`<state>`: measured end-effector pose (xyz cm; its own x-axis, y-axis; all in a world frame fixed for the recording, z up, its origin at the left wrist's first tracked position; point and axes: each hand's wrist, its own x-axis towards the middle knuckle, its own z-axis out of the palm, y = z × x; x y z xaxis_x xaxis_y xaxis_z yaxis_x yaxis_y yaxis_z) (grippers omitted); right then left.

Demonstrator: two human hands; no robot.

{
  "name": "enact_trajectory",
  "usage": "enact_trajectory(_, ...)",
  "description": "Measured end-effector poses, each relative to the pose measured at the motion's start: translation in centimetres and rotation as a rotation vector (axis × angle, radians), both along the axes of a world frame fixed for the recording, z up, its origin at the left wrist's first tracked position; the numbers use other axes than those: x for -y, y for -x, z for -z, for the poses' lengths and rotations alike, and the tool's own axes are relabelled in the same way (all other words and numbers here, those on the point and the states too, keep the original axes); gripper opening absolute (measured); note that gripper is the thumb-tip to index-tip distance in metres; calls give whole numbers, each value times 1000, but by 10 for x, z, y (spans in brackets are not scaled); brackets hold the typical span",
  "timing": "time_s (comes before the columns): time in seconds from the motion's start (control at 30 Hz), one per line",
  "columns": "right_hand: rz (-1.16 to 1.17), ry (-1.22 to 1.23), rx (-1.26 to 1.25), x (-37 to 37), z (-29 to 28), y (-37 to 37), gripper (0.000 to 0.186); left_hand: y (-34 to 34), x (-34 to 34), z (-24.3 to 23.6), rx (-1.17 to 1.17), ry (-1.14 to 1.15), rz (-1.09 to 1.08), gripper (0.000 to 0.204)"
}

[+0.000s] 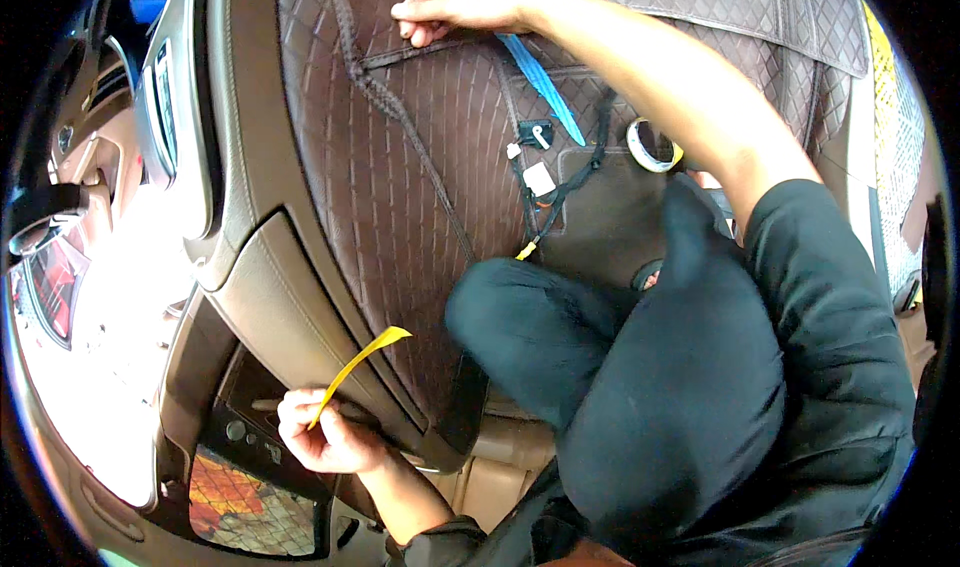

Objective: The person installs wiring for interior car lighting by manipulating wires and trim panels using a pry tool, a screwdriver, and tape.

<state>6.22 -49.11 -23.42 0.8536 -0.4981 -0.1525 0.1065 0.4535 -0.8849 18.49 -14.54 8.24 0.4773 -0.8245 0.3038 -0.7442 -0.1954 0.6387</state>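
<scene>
Low on the left, my left hand [330, 435] pinches one end of a short yellow strip of tape [358, 363]. The strip's free end curls up beside a beige leather car panel [275, 297]. My right arm reaches far forward across the scene. Its hand [455, 9] is closed, with fingertips together above a brown quilted mat [420, 117]; what they hold, if anything, is too small to make out. Just below that hand, a black braided cord or trim [385, 97] runs over the mat. Beneath the right forearm lies a blue strip [540, 85].
Black wiring [560, 189] with a small black switch-like box [536, 135] and a white tag [539, 179] lies on the mat. A tape roll [648, 147] rests near my right arm. My bent knees [620, 367] fill the lower middle. A netted pocket [255, 512] sits lower left.
</scene>
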Motion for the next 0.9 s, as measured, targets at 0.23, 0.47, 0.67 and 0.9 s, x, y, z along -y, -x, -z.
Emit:
enact_trajectory(0.23, 30, 115, -125, -26, 18, 7, 43, 2, 0, -3, 57, -30, 11, 15)
enact_trajectory(0.47, 372, 707, -578, -6, -36, -2, 43, 5, 0, -8, 62, -105, -2, 12)
enact_trajectory(0.67, 1220, 827, -13, 24, -110, -52, 49, 3, 1, -8, 41, -140, 54, 13)
enact_trajectory(0.9, 1263, 850, -2, 13, -96, -83, 52, -1, 8, -8, 149, -182, 121, 20)
